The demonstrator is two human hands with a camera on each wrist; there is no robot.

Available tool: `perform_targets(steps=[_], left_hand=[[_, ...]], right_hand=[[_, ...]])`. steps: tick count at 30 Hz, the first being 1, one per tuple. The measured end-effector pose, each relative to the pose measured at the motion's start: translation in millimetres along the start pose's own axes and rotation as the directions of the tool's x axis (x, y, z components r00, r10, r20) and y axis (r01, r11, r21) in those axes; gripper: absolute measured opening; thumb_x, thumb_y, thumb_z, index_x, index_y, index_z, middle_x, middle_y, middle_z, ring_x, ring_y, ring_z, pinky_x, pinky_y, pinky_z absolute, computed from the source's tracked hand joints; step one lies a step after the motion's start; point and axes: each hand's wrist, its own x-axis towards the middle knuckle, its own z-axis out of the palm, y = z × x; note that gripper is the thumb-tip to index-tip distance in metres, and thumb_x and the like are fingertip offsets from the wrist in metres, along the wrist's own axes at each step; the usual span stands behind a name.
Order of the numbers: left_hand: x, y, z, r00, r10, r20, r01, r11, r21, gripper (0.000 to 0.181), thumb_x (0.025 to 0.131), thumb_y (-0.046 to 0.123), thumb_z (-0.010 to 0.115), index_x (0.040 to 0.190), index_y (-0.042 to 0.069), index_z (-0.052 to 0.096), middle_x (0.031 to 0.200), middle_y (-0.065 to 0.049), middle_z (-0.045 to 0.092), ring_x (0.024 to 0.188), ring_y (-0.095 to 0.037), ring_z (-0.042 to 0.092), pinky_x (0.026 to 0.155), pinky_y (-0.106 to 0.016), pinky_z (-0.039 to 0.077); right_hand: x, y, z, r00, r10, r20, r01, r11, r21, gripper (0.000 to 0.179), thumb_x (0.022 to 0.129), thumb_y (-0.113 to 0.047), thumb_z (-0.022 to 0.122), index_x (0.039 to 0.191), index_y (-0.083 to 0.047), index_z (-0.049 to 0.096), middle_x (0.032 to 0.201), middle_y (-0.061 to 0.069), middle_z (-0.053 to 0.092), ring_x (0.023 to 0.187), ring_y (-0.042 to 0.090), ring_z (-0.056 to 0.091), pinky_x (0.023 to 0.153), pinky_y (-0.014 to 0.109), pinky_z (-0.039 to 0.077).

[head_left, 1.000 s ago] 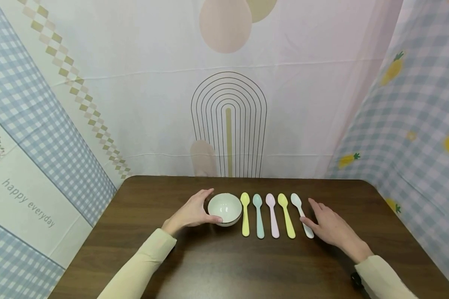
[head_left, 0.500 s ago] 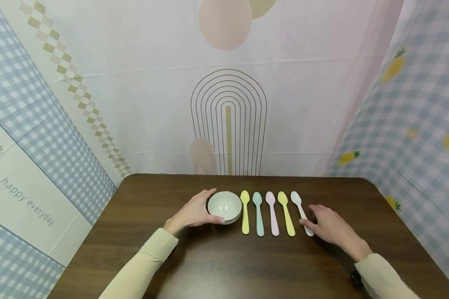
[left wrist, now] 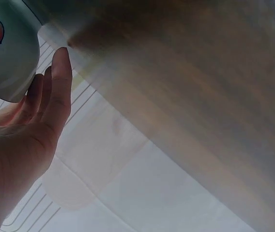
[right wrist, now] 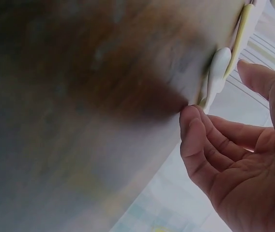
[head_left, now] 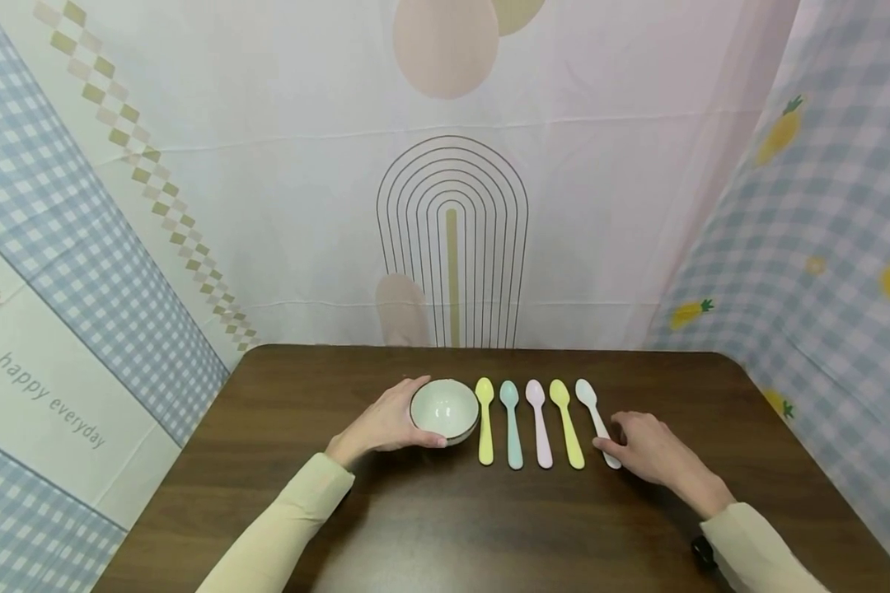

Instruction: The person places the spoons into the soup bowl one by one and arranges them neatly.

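Observation:
My left hand (head_left: 386, 420) holds a small pale bowl (head_left: 445, 412) by its left side, thumb at the near rim and fingers round the far side. In the left wrist view, red flowers decorate the bowl's outer wall (left wrist: 11, 63). Just right of a white spoon (head_left: 587, 395) is my right hand (head_left: 651, 449), its thumb over the lower handle. The right wrist view shows the bent fingers down at the tabletop, with a gap between them and the thumb (right wrist: 258, 77); the white spoon (right wrist: 219, 65) lies beyond, not gripped.
Between bowl and white spoon lie a yellow spoon (head_left: 485, 424), a teal spoon (head_left: 512, 424), a pink spoon (head_left: 540, 424) and another yellow spoon (head_left: 568, 424), side by side. The brown table (head_left: 445, 527) meets a patterned cloth (head_left: 304, 206) behind.
My right fingers have bent and drawn in beside the white spoon. My left thumb has slid slightly right along the bowl's near side. The spoons lie as before.

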Motion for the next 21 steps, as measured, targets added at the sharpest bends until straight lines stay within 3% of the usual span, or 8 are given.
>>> perform_targets(steps=[8, 16, 21], left_hand=[[0.1, 0.3, -1.6, 0.999, -0.038, 0.011, 0.038, 0.999, 0.004, 0.116, 0.071, 0.052, 0.097, 0.163, 0.002, 0.046, 0.161, -0.021, 0.057, 0.157, -0.048, 0.045, 0.121, -0.068, 0.044], [0.2, -0.8, -2.4, 0.998, -0.054, 0.027, 0.053, 0.998, 0.012, 0.117, 0.071, 0.053, 0.097, 0.163, 0.002, 0.046, 0.161, -0.020, 0.058, 0.158, -0.047, 0.043, 0.121, -0.068, 0.044], [1.7, -0.4, -1.4, 0.999, -0.046, 0.027, 0.045, 0.999, 0.008, 0.116, 0.071, 0.053, 0.098, 0.162, 0.003, 0.047, 0.154, -0.019, 0.062, 0.151, -0.043, 0.053, 0.115, -0.064, 0.050]], right_hand=[[3.2, -5, 0, 0.998, 0.055, 0.010, -0.056, 0.998, 0.023, 0.034, 0.100, -0.034, 0.078, 0.082, -0.008, 0.065, 0.072, 0.001, 0.060, 0.064, 0.015, 0.051, 0.060, 0.032, 0.042], [6.6, -11, 0, 0.992, 0.124, 0.034, -0.125, 0.992, 0.016, 0.040, 0.100, -0.032, 0.078, 0.074, -0.009, 0.058, 0.066, 0.002, 0.054, 0.061, 0.017, 0.050, 0.058, 0.031, 0.040], [6.9, -13, -2, 0.985, 0.162, 0.061, -0.163, 0.986, 0.019, 0.040, 0.100, -0.031, 0.077, 0.073, -0.008, 0.059, 0.067, 0.003, 0.057, 0.061, 0.017, 0.053, 0.059, 0.031, 0.042]])
